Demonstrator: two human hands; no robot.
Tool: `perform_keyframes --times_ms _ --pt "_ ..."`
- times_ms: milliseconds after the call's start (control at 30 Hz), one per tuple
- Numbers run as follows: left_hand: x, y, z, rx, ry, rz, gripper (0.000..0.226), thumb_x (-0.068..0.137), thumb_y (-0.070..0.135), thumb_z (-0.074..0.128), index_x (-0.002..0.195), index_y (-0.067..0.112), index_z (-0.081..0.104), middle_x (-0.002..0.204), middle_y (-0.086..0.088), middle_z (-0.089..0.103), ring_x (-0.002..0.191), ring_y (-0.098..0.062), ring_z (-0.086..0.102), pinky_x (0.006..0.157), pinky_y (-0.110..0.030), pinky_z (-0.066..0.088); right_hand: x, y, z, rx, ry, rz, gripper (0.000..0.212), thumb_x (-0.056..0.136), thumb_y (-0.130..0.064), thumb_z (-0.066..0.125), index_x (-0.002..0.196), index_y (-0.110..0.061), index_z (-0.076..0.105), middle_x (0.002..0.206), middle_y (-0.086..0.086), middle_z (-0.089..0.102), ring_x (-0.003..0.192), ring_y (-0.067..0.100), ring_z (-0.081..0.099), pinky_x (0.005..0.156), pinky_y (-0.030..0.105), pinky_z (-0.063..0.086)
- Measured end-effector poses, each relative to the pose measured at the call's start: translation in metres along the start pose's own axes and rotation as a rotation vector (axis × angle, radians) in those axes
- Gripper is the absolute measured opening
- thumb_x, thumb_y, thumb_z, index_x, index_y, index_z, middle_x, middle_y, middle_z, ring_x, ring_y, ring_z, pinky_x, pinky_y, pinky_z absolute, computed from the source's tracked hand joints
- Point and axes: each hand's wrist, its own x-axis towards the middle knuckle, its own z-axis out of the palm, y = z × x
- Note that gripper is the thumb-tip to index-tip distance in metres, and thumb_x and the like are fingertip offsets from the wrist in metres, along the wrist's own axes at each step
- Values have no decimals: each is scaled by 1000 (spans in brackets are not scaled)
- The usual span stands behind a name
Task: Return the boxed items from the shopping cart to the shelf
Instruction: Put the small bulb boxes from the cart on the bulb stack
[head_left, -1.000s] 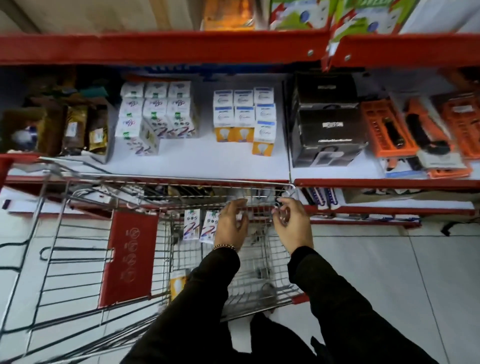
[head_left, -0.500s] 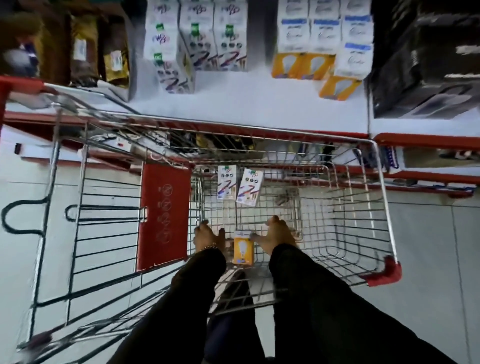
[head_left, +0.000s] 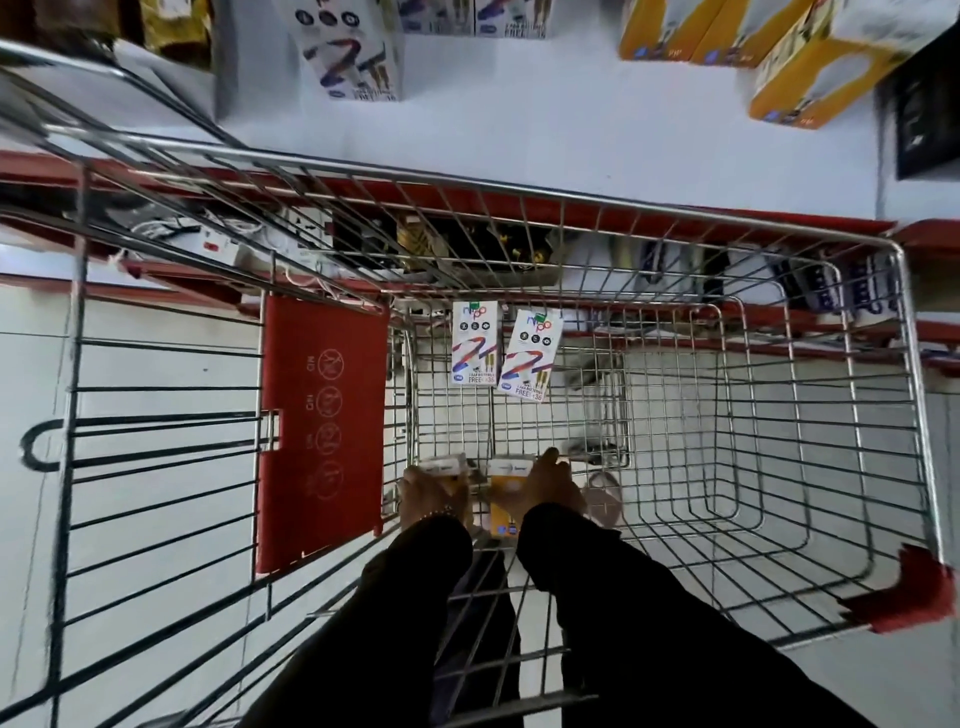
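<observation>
Head view: left hand (head_left: 434, 493) and right hand (head_left: 550, 480) grip boxes (head_left: 506, 499).

- White shelf (head_left: 545, 130): white boxes (head_left: 353, 57) at back left, yellow boxes (head_left: 810, 78) at right.
- Wire cart (head_left: 779, 467): two white boxes (head_left: 506, 353) on basket floor.

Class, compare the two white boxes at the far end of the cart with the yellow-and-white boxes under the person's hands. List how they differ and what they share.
The two white boxes carry a colourful Z-shaped swirl; the yellow-and-white boxes are yellow below a white top.
The white boxes lean at the cart's far end, untouched; the yellow-and-white boxes sit near the person, under the left hand and right hand.
The white boxes show fully; the others are partly covered.
Both kinds lie inside the shopping cart.
</observation>
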Motion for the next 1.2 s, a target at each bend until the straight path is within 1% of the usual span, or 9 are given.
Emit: perform_keyframes --times_ms 100,133,267,400,600,800,933,1100,1200 --pt "20 -4 14 62 -17 111 91 85 62 54 156 25 10 142 -17 44 124 -38 55 97 -46 48 21 0 12 17 14 16 122 72 -56 79 158 -7 7 156 13 33 139 33 44 105 42 43" --pt "22 -3 14 96 -37 132 87 86 64 51 156 31 10 142 -16 43 122 -38 57 95 -46 49 22 -1 10 11 23 6 120 73 -55 79 158 -9 8 156 13 31 138 34 44 104 43 45" --pt "26 2 12 157 -50 114 65 86 61 54 136 22 45 135 -13 47 116 -37 60 92 -46 51 20 -3 12 -142 155 -114 97 78 -54 72 153 -19 21 153 14 28 135 38 41 98 45 46" --pt "36 8 4 277 -78 107 66 83 57 61 131 13 49 132 -14 55 123 -34 57 99 -43 49 23 -10 12 -216 147 -139 81 80 -59 66 143 -18 36 139 14 42 126 36 47 92 43 49" --pt "24 25 -29 285 -89 65 70 65 54 80 117 10 64 126 -9 64 119 -28 62 91 -36 53 9 -7 -17 -107 115 -74 93 67 -56 80 137 -10 40 132 13 52 122 33 56 94 39 51" --pt "-33 45 -74 221 -43 125 71 56 61 78 108 13 67 116 -7 70 110 -27 67 87 -32 55 -43 7 -72 -18 135 -81 66 65 -51 81 116 -12 64 118 7 64 103 27 67 84 34 57" --pt "-78 64 -96 157 -24 198 70 56 63 76 103 11 72 108 -9 73 103 -27 71 83 -33 58 -82 17 -108 60 155 -128 58 67 -50 81 109 -13 68 106 6 73 95 25 72 85 35 60" --pt "-133 91 -117 135 -30 311 70 59 60 79 110 13 70 111 -8 73 103 -26 70 79 -30 55 -124 29 -152 100 277 -238 41 67 -40 84 99 -17 71 98 1 75 90 21 72 78 30 60" --pt "-163 112 -131 138 27 371 75 62 59 79 120 13 63 118 -7 70 108 -26 68 84 -31 55 -142 33 -179 71 353 -283 39 70 -38 84 100 -18 71 102 1 75 94 20 70 77 29 58"
